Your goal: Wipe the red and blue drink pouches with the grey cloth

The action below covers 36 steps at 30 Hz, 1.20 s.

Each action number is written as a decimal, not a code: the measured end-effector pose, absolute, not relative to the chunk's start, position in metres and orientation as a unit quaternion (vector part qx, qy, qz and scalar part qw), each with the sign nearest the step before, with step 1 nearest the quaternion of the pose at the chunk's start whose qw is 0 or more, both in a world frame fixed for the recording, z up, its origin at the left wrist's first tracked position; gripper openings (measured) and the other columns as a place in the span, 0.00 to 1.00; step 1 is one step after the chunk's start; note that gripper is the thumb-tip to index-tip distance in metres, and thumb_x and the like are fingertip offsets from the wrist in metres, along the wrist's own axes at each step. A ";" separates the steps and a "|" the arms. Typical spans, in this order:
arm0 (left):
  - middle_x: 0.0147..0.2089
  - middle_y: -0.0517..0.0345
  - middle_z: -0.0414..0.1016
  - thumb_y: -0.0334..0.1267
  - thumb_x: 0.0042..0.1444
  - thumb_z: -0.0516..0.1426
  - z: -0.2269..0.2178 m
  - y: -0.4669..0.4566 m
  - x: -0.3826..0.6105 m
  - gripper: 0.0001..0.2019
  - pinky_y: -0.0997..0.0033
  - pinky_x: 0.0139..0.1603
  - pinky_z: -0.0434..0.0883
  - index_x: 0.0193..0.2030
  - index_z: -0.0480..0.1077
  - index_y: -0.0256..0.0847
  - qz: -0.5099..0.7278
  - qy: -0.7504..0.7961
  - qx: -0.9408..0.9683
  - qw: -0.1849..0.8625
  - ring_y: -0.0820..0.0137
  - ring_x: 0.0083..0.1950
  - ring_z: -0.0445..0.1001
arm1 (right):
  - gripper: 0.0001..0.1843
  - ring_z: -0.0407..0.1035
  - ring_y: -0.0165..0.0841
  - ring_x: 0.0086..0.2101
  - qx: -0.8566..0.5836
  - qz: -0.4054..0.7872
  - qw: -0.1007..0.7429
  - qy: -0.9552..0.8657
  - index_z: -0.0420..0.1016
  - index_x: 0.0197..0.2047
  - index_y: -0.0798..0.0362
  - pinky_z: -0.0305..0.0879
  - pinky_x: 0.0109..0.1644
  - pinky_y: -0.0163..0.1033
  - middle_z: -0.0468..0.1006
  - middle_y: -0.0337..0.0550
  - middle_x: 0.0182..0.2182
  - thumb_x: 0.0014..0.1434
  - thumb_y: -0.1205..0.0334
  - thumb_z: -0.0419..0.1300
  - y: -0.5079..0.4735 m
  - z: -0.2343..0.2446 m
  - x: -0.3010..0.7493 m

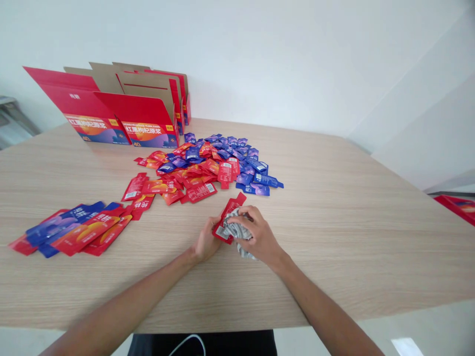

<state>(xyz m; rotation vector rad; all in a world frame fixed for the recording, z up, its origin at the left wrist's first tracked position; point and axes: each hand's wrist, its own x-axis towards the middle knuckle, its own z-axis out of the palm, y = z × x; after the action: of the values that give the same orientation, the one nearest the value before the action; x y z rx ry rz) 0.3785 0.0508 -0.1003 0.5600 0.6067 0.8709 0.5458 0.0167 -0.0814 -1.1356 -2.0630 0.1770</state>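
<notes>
Near the front middle of the table, my left hand point(206, 241) is closed on the lower end of a red sachet point(233, 201). The sachet is tilted, its narrow spout end pointing away and its barcode side up. My right hand point(261, 236) grips a crumpled grey-and-white striped cloth point(243, 232), which is pressed against the sachet's face and covers part of it. Just beyond my hands lies a loose heap of red sachets point(198, 193) and blue sachets point(265, 179).
An overlapping row of red and blue sachets point(89, 232) lies on the table at the left. Several opened red cartons point(148, 126) stand at the back left against the wall. A red object point(458, 207) shows at the right edge. The wooden table's point(371, 222) front edge is near me.
</notes>
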 end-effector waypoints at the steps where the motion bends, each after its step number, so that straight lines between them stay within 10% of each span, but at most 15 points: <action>1: 0.36 0.51 0.79 0.40 0.55 0.54 -0.100 0.051 0.379 0.14 0.65 0.42 0.71 0.39 0.77 0.34 0.414 0.277 0.265 0.825 0.63 0.36 0.74 | 0.22 0.69 0.41 0.47 -0.468 0.064 0.397 -0.787 0.77 0.51 0.45 0.73 0.51 0.47 0.70 0.46 0.47 0.54 0.73 0.64 0.019 -0.082 0.549; 16: 0.28 0.54 0.75 0.42 0.53 0.57 -0.104 0.050 0.380 0.11 0.66 0.38 0.70 0.34 0.75 0.35 0.392 0.292 0.269 0.830 0.62 0.34 0.74 | 0.19 0.70 0.39 0.46 -0.362 0.094 0.338 -0.864 0.78 0.50 0.46 0.73 0.51 0.45 0.72 0.46 0.46 0.56 0.69 0.68 0.014 -0.080 0.544; 31: 0.49 0.50 0.78 0.39 0.45 0.72 -0.094 0.053 0.370 0.31 0.72 0.39 0.65 0.57 0.75 0.39 0.345 0.203 0.227 0.888 0.71 0.39 0.71 | 0.17 0.69 0.40 0.43 -0.516 0.017 0.496 -0.698 0.78 0.48 0.46 0.71 0.46 0.45 0.69 0.44 0.43 0.56 0.71 0.62 0.022 -0.069 0.563; 36: 0.46 0.53 0.78 0.39 0.41 0.76 -0.094 0.056 0.371 0.28 0.77 0.34 0.65 0.50 0.78 0.36 0.352 0.200 0.205 0.891 0.77 0.36 0.71 | 0.16 0.70 0.39 0.43 -0.516 0.002 0.525 -0.677 0.78 0.47 0.47 0.72 0.47 0.45 0.69 0.44 0.42 0.57 0.70 0.61 0.021 -0.067 0.562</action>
<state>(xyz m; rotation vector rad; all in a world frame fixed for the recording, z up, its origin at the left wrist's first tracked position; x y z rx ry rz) 0.3714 0.0556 -0.0943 0.4263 0.4149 0.7308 0.5623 0.0214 -0.0668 -1.2338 -1.6187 0.0055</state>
